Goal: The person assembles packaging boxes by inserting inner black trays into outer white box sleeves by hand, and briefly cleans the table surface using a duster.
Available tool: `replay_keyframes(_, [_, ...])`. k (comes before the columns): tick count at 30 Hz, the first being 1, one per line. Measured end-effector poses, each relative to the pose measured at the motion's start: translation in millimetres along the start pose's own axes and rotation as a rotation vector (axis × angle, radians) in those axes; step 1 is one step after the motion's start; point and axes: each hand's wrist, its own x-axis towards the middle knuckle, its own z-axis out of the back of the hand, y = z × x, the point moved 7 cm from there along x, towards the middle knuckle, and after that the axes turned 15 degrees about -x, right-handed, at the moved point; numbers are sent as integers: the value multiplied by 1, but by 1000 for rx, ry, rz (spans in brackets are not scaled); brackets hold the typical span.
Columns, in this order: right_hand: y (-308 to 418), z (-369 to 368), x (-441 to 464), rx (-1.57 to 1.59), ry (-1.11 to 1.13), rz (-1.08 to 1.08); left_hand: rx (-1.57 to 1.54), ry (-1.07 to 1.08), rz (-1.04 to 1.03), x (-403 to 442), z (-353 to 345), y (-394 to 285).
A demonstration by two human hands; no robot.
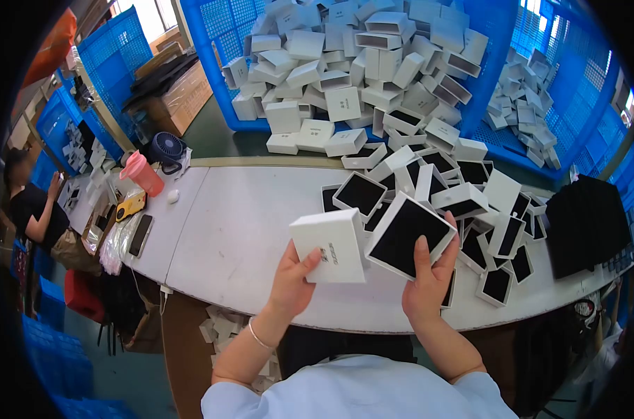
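Note:
My left hand grips a white box sleeve with small dark print on its face, the thumb lying across the front. Close to its right side, my right hand holds a white box tray with a black insert, tilted, thumb on the insert. The two pieces are side by side above the table's front part; whether their edges touch is hard to tell. Behind the tray lies a pile of similar trays with black inserts. White sleeves spill from a blue crate at the back.
On the white table, to the left, are a pink cup, a small fan, a yellow item and a phone. Black sheets are stacked at right. Another person sits far left.

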Motion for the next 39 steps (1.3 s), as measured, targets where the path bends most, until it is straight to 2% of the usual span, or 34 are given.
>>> replay_keyframes(2, [3, -2, -10, 4, -16, 51, -30, 66, -135, -19, -11, 9])
replay_keyframes(3, [6, -2, -14, 5, -23, 96, -28, 67, -137, -24, -11, 12])
replay_keyframes(8, [11, 13, -35, -232, -18, 183, 138, 154, -396, -50, -18, -3])
replay_keyframes(11, [15, 18, -45, -281, -7, 160, 97, 131, -388, -55, -13, 2])
replay_keyframes(12, [17, 17, -53, -524, 61, 361, 98, 136, -391, -55, -13, -1])
replay_keyframes(13, [15, 11, -62, -489, 242, 338, 99, 142, -336, -55, -11, -3])
replay_keyframes(15, [19, 12, -69, -464, 344, 326, 102, 143, -284, -58, -5, -10])
replay_keyframes(17, [22, 18, -72, -488, 396, 318, 230, 189, -189, -63, -2, -6])
replay_keyframes(22, [19, 25, -73, -623, 455, 323, 483, 130, -165, -79, 0, -1])
replay_keyframes(24, [28, 15, -74, -779, 611, 399, 559, 120, -151, -84, -5, -4])
replay_keyframes(25, [27, 16, -74, -778, 619, 396, 676, 143, -115, -86, -10, -5])
replay_keyframes(26, [18, 16, -75, -701, 698, 272, 793, 167, -77, -88, -13, -5])
replay_keyframes(27, [9, 14, -76, -623, 773, 150, 789, 161, -79, -91, -15, -5])
replay_keyframes(28, [5, 11, -78, -623, 780, 151, 669, 136, -71, -92, -16, -5])
replay_keyframes(29, [5, 4, -82, -374, 788, 150, 550, 112, -63, -93, -15, -2])
replay_keyframes(30, [6, -3, -88, -123, 788, 143, 736, 133, -129, -96, -14, 8])
replay_keyframes(31, [1, -19, -102, -128, 934, 141, 922, 153, -196, -97, -14, 23])
replay_keyframes(32, [3, -22, -102, -125, 889, 190, 826, 126, -255, -102, -31, 24])
replay_keyframes(34, [5, -33, -98, -117, 849, 251, 799, 114, -246, -101, -31, 15])
replay_keyframes(37, [8, -47, -97, 62, 931, 170, 627, 74, -175, -106, -11, -4])
replay_keyframes(39, [9, -59, -89, -294, 1115, 251, 494, -43, -147, -122, 14, -28])
